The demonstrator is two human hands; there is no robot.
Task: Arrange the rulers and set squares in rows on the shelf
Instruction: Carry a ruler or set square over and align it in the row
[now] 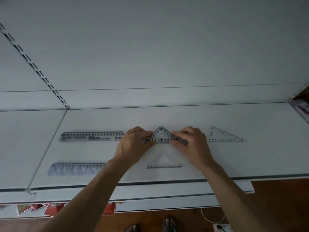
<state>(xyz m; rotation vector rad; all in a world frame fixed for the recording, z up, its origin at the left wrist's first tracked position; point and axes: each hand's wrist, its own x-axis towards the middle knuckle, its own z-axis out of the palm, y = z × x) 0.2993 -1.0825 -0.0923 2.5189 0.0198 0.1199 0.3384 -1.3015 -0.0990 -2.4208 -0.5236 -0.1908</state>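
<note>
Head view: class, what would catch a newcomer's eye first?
The left hand and right hand pinch a clear plastic triangular set square at the middle of the white shelf. A clear plastic ruler lies to its left, a second ruler nearer the shelf's front, and another clear set square to its right.

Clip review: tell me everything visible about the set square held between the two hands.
The middle set square is a clear plastic triangle with black numbers along its edges. Its apex points to the back of the shelf, its long edge toward the person. It is in the back row, between a ruler on the left and a second set square on the right, apart from both. The left hand grips its left corner, the right hand its right corner. Whether it lies flat cannot be told.
</note>
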